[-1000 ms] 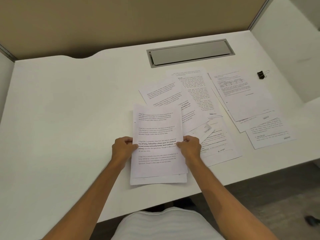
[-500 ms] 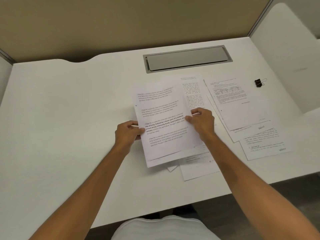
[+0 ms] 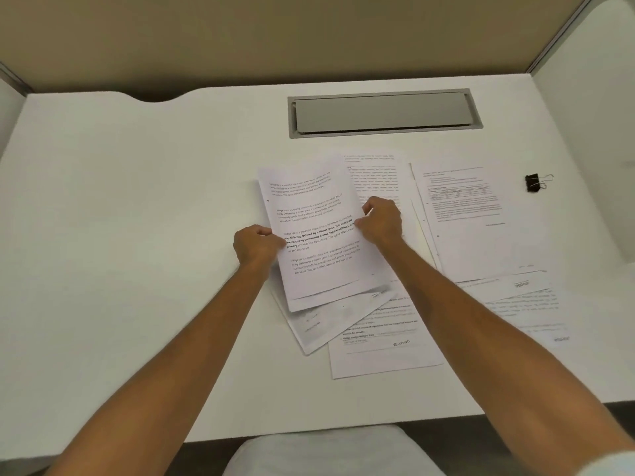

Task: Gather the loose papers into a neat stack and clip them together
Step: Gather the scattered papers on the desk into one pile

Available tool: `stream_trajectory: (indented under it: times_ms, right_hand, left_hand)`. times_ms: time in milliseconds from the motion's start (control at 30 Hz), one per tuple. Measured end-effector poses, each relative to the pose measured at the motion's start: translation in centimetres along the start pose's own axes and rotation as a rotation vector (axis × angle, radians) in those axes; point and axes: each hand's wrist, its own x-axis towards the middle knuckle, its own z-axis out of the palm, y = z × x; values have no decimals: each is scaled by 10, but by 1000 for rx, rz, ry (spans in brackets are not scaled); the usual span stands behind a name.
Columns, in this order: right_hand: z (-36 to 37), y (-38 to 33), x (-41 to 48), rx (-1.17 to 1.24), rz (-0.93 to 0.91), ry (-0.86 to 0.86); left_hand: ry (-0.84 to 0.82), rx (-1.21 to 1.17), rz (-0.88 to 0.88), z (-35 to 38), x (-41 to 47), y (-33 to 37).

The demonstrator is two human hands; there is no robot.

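Note:
A small sheaf of printed sheets [image 3: 316, 231] is held just above the white desk, tilted slightly clockwise. My left hand [image 3: 256, 245] pinches its left edge and my right hand [image 3: 381, 219] pinches its right edge. Under it lie more loose papers [image 3: 374, 341], one marked "E-mail". Another spread of loose sheets [image 3: 474, 228] lies flat to the right. A black binder clip [image 3: 533, 183] sits alone on the desk at the far right, well away from both hands.
A grey cable-tray lid [image 3: 381, 113] is set into the white desk [image 3: 120, 235] behind the papers. A tan partition [image 3: 275, 39] closes the back, a white side panel [image 3: 591, 125] the right. The desk's front edge runs close to my body.
The held sheaf has moved away from me and to the right, over the other loose sheets, turning slightly clockwise. Both hands kept their grip on its edges.

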Motion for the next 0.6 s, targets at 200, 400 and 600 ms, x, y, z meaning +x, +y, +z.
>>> stream_trajectory:
  times_ms: [200,400,600]
  right_hand:
    - [9,-4,7,-7,93,-28]
    - [4,-1,11,131,112,-49]
    - [-8,-2,3,249,64,-102]
  left_hand:
    - [5,-38,-38,4,6,-3]
    - [25,-88,-70,4,4,-2]
    - [-54,-213,-128,-6,-5,-11]
